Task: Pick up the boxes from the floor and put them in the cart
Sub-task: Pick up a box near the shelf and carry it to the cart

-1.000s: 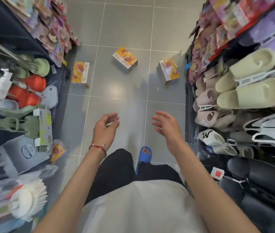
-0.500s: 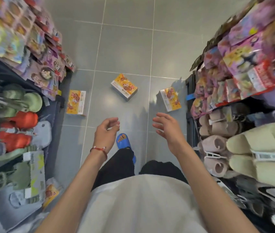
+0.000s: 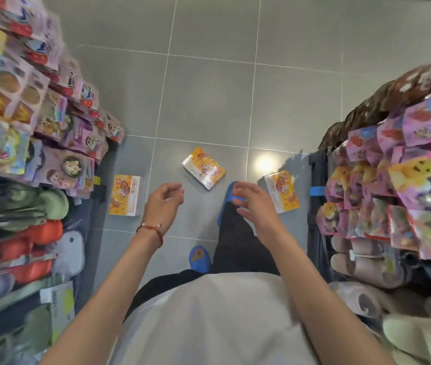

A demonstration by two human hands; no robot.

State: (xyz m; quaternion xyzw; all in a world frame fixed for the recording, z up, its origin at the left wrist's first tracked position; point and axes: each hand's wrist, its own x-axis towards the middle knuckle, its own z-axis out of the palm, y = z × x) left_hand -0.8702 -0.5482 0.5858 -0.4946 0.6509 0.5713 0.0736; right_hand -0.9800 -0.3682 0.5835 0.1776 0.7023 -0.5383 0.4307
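Observation:
Three yellow-orange boxes lie on the grey tiled floor. The left box (image 3: 124,195) sits by the left shelf foot, the middle box (image 3: 203,167) lies angled just ahead of me, and the right box (image 3: 282,192) rests by the right shelf. My left hand (image 3: 163,204) hovers between the left and middle boxes, fingers loosely curled, holding nothing. My right hand (image 3: 253,204) hovers just left of the right box, fingers relaxed and empty. No cart is in view.
Shelves of colourful snack packets (image 3: 59,122) and slippers (image 3: 361,264) line both sides of a narrow aisle. My blue sandals (image 3: 199,255) stand on the tiles below my hands. Open floor stretches ahead beyond the boxes.
I have walked forward along the aisle, so the three boxes have come closer and now lie just past my hands. Both hands stay raised and empty.

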